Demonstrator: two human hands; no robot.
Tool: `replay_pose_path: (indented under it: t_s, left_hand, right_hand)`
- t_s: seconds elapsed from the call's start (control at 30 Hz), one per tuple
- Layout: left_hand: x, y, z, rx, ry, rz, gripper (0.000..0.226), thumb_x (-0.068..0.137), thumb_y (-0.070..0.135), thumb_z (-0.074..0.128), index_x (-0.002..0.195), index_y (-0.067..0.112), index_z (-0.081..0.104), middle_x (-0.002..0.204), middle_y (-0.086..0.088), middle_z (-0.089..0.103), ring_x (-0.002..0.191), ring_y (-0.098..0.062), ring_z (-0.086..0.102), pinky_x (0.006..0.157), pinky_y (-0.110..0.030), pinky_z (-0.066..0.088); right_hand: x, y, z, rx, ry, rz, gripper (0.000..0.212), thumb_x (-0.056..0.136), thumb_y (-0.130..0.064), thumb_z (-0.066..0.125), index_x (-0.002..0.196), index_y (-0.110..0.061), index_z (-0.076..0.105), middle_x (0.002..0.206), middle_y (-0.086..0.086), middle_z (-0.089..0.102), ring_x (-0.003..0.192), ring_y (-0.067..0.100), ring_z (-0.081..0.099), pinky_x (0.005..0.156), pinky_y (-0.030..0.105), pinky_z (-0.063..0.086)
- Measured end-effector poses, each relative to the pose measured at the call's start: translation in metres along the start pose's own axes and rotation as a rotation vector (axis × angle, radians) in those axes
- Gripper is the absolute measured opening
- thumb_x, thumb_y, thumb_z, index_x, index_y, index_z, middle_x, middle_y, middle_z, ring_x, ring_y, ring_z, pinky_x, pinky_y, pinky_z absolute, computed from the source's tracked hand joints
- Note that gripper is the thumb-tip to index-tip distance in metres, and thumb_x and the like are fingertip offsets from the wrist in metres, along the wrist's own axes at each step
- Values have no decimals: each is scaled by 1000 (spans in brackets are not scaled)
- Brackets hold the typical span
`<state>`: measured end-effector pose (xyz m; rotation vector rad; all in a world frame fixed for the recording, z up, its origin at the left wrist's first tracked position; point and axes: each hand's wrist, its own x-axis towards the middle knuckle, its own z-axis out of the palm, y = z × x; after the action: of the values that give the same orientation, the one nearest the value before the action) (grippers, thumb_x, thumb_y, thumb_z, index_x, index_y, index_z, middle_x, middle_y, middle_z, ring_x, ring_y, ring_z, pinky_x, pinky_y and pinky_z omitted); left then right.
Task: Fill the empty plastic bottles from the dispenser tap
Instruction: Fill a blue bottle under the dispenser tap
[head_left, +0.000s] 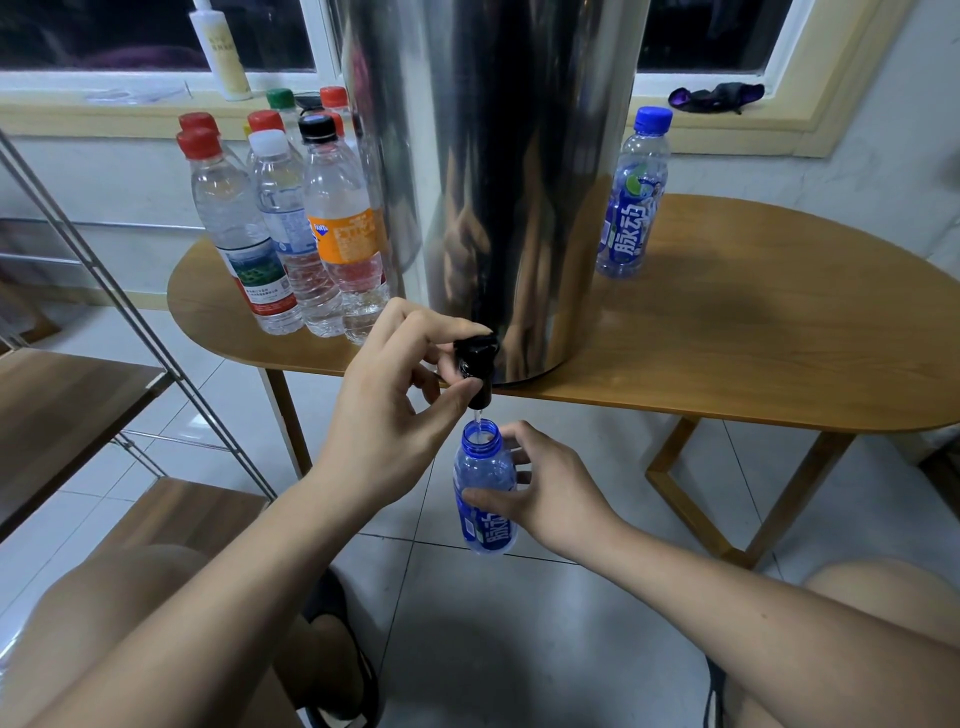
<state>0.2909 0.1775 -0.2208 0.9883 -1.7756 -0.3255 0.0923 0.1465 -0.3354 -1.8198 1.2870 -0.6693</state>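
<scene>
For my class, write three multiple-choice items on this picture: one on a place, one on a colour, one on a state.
1. Where does the capped blue bottle stand?
A on the table, right of the steel dispenser
B on the windowsill
C on the floor

2. What colour is the cap of the orange-label bottle?
A red
B black
C green

3. The held bottle under the tap is:
A capped
B uncapped
C lying flat

Answers:
1 A: it stands on the tabletop beside the dispenser.
2 B: a black cap tops it.
3 B: its mouth is open below the spout; the right hand holds it and the left hand grips the tap.
</scene>
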Motion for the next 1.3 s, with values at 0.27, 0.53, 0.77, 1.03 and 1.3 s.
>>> replay_pose_path:
  t_s: [0.27,0.53,0.77,1.03,1.3]
  left_hand:
    - [0,0,1,1,5,-4,46,92,-7,80,126,21,68,103,-6,55,88,-24,65,70,-31,53]
    - [0,-1,1,-8,6,-6,47,92,-7,80,126,23,68,103,-5,55,87,-24,65,68,-34,55]
    - [0,-1,1,-14,4,-4,47,92,-7,80,126,22,68,103,-7,56,88,-25,65,68,-33,53]
    - [-1,-2,2,-24,3,-13,47,92,-8,79,126,22,68,103,-5,55,87,-25,65,69,-32,52]
    - [-1,-1,2,-43,4,-33,50,91,-11,78,125,24,68,101,-6,55,88,-26,65,70,-33,52]
  right_hand:
    - [1,1,0,5,4,-1,69,79,-55,92,134,-38,55,132,-18,67,116,7,66,96,30,62]
    - [1,1,0,0,-5,7,69,80,-54,92,134,-38,54,134,-18,67,118,8,66,96,30,62]
    - [1,2,0,8,-5,4,67,80,-54,92,133,-40,54,133,-19,66,118,8,66,96,32,62]
    - [1,1,1,14,1,-12,66,79,-54,92,132,-41,54,131,-21,67,115,6,66,94,26,60]
    - [0,1,1,24,6,-14,66,79,-53,93,131,-40,54,129,-20,67,115,7,66,94,28,62]
